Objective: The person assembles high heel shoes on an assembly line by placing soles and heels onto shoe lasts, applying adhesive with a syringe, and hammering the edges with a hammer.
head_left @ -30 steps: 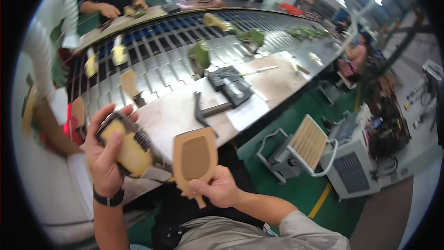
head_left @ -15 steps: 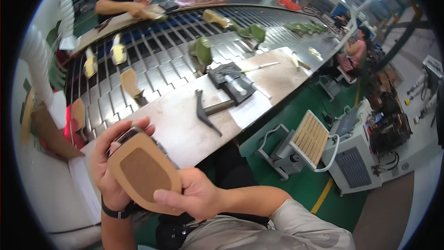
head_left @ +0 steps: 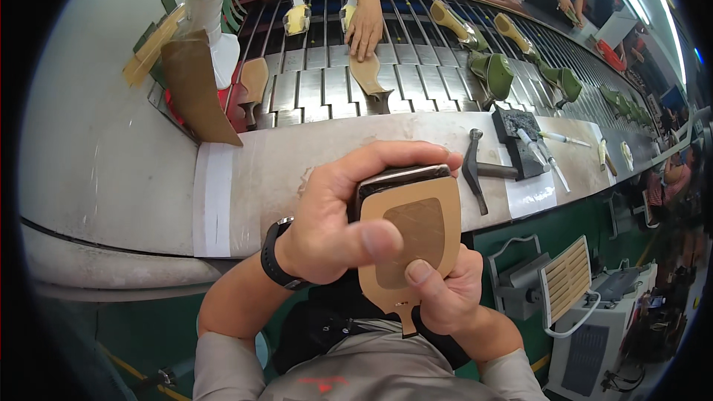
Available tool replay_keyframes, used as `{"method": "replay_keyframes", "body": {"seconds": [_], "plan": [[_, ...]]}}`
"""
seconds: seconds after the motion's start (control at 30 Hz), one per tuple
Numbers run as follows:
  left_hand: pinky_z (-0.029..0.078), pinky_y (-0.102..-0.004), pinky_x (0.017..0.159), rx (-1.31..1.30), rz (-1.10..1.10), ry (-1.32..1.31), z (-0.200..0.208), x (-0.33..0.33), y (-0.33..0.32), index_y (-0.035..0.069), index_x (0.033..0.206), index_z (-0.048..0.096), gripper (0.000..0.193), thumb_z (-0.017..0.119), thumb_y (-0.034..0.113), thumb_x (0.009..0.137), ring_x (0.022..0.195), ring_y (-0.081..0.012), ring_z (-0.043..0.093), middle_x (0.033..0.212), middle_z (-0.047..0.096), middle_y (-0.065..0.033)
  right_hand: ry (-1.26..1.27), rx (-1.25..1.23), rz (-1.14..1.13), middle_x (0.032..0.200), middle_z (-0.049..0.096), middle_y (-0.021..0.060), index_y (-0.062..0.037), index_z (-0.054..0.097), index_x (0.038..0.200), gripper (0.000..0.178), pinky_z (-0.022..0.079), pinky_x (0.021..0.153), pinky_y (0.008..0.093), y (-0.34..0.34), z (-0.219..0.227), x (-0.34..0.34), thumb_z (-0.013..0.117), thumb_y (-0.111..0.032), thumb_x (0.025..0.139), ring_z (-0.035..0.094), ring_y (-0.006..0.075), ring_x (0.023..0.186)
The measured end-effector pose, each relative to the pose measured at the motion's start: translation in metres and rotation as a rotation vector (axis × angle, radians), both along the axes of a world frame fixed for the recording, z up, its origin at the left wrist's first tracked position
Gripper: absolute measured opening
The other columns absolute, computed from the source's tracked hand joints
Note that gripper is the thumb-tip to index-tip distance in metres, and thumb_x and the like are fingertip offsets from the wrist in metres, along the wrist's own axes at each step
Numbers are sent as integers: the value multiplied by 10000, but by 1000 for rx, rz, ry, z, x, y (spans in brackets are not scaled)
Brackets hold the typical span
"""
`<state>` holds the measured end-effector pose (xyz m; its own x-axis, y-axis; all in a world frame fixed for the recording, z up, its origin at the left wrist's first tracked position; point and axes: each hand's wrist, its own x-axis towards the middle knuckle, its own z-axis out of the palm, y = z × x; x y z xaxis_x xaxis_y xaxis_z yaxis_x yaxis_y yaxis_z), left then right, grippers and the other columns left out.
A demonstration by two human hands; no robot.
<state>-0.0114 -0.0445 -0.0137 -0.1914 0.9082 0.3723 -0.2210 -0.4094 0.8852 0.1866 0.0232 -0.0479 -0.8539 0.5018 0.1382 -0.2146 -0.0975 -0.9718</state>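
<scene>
Apparently for steadiness, the tan sole piece (head_left: pixel 417 232) sits nearside-left of the hammer (head_left: pixel 475 171) against a dark block (head_left: pixel 405 177), left hand (head_left: pixel 327 212) fingers curled round the block's far edge, right hand (head_left: pixel 448 293) thumb pressing the sole, remaining fingers mostly hidden.

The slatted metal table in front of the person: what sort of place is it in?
Probably a factory workshop, perhaps for footwear: the held tan piece is sole-shaped, a hammer lies on the near bench, and a co-worker's hand reaches over the slatted metal table.
</scene>
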Motion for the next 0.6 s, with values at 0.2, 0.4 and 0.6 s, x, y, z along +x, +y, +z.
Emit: {"method": "replay_keyframes", "body": {"seconds": [0.2, 0.4, 0.6], "plan": [[504, -489, 1170, -3, -23, 28, 0, -2, -1, -87, 1489, 516, 977, 929, 475, 806, 1397, -361, 612, 1487, 608, -299, 78, 20, -2, 1163, 766, 121, 74, 721, 1217, 283, 565, 898, 338, -1, 10, -4, 662, -145, 1048, 705, 174, 1034], [500, -478, 1172, 44, -33, 98, -1, -2, -1, -93, 1495, 509, 928, 925, 392, 822, 1397, -348, 612, 1485, 612, -294, 188, 89, -37, 974, 814, 117, 92, 758, 1190, 260, 605, 733, 291, -1, 9, -10, 639, -110, 1077, 748, 129, 860], [494, -475, 1178, 44, -33, 103, 1, -3, -5, -100, 1494, 506, 923, 916, 384, 824, 1400, -348, 610, 1488, 609, -294, 61, 44, -34, 1171, 774, 134, 59, 765, 1123, 234, 558, 901, 346, -4, 10, -4, 694, -147, 1037, 721, 192, 1037]]}}
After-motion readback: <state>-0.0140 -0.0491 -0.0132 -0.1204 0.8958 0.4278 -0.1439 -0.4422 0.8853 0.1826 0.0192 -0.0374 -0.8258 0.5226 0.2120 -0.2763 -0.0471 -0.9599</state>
